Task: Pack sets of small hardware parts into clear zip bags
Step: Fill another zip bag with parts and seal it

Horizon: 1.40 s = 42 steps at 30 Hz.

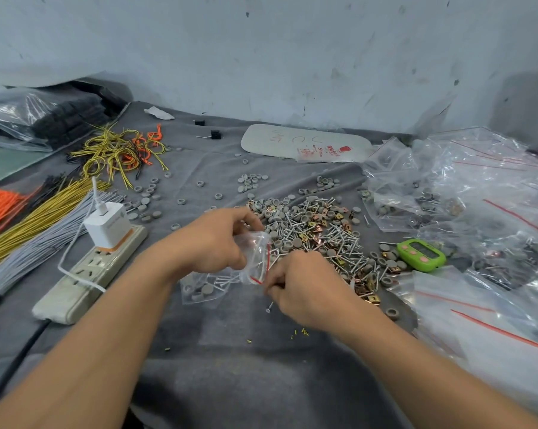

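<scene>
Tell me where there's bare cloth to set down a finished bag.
Barest: the grey cloth between your forearms, this side of the filled bag. Also a gap between the power strip and left hand. Crowded: the parts pile and bag heap at right.

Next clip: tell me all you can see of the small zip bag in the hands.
The zip bag is small, clear thin plastic with a red zip line along its mouth, crumpled and held above the grey cloth. The left hand grips its top; the right hand, fingers curled, meets its lower red edge. Contents are unclear.
</scene>
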Each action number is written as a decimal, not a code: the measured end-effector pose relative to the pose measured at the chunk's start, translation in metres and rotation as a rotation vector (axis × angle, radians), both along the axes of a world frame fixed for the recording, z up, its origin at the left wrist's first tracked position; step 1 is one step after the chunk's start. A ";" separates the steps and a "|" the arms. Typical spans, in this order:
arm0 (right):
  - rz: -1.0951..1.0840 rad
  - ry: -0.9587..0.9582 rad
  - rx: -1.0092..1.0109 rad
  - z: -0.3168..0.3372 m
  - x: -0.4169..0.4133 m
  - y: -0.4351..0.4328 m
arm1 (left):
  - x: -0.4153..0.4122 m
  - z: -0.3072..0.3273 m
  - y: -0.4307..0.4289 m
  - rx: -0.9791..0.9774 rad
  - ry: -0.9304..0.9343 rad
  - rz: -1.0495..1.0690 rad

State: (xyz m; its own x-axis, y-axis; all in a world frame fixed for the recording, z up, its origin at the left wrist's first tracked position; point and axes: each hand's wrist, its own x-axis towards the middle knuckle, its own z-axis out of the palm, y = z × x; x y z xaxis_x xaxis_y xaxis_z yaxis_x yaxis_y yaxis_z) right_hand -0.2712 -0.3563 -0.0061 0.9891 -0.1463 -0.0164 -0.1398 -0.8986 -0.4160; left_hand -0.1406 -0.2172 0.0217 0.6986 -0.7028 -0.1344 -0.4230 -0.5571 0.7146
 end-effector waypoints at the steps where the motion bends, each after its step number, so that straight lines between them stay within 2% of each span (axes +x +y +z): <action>1: 0.006 0.015 -0.031 0.000 0.000 0.002 | 0.000 0.000 0.000 -0.010 0.009 0.007; 5: 0.086 0.054 -0.094 0.000 -0.001 0.003 | 0.004 0.000 0.004 -0.047 0.028 0.025; 8: 0.112 0.029 -0.266 0.000 -0.001 0.005 | 0.007 0.001 0.006 -0.056 0.038 0.044; 10: 0.082 0.055 -0.339 0.006 -0.002 0.001 | 0.008 0.002 0.007 -0.058 0.052 0.045; 13: -0.070 0.058 -0.322 0.022 -0.004 -0.019 | 0.006 0.003 0.007 -0.054 0.061 0.034; 17: -0.171 0.014 -0.166 0.034 -0.004 -0.033 | 0.001 0.000 0.000 -0.043 0.025 -0.026; 23: -0.103 -0.173 0.250 0.017 0.010 -0.014 | -0.006 -0.003 -0.009 -0.054 -0.023 -0.098; 25: -0.112 -0.180 0.305 0.015 0.012 -0.016 | -0.005 -0.002 -0.008 -0.051 -0.027 -0.100; 30: -0.243 -0.175 0.205 0.027 0.008 -0.046 | -0.014 -0.001 -0.013 0.105 -0.152 -0.141; 34: -0.349 -0.023 -0.055 0.032 -0.001 -0.077 | -0.023 -0.007 -0.025 0.185 -0.236 -0.185; 37: -0.329 0.141 -0.190 0.032 -0.009 -0.091 | -0.022 -0.011 -0.027 0.132 -0.251 -0.133; 42: -0.254 0.224 -0.142 0.024 -0.013 -0.095 | -0.012 -0.011 -0.025 0.008 -0.213 -0.025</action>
